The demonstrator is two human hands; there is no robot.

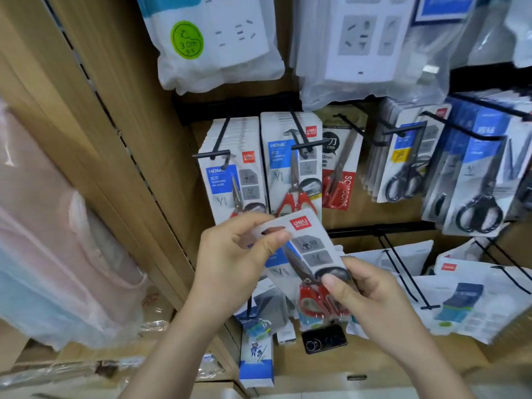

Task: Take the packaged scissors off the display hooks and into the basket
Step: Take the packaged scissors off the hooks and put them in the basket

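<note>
A packaged pair of red-handled scissors [308,254] is off the hooks, held tilted in front of the display. My left hand [230,260] pinches its top edge by the hang hole. My right hand [371,300] grips its lower part over the red handles. Behind them two black hooks carry more of the same packs, a left stack [233,174] and a right stack [293,162]. No basket is in view.
Other scissor packs hang to the right, red ones [341,171] and black-handled ones [403,168]. Bagged power strips [213,41] hang above. A wooden shelf side panel [121,125] stands left, wrapped soft goods [51,240] beyond it. A dark phone [324,338] lies on the lower shelf.
</note>
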